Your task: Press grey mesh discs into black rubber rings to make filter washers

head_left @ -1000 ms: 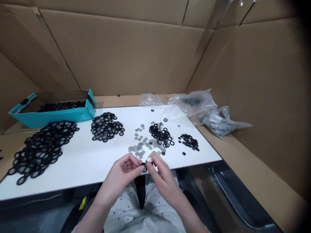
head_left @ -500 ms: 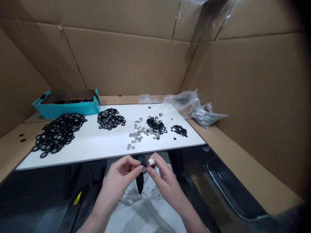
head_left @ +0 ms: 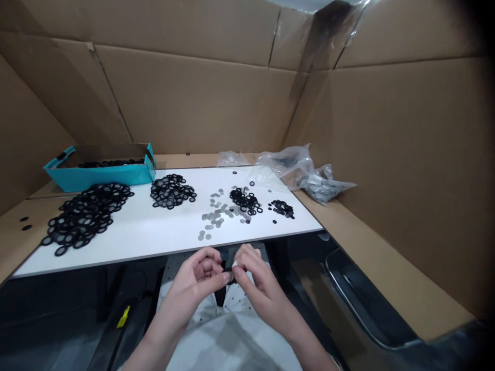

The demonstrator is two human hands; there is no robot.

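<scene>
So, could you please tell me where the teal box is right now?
In the head view, the teal box sits far left, beyond the white board's back corner, just behind the largest pile of black rings.

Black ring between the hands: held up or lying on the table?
Held up: the black ring, pinched between left hand and right hand, clear of the white table.
</scene>
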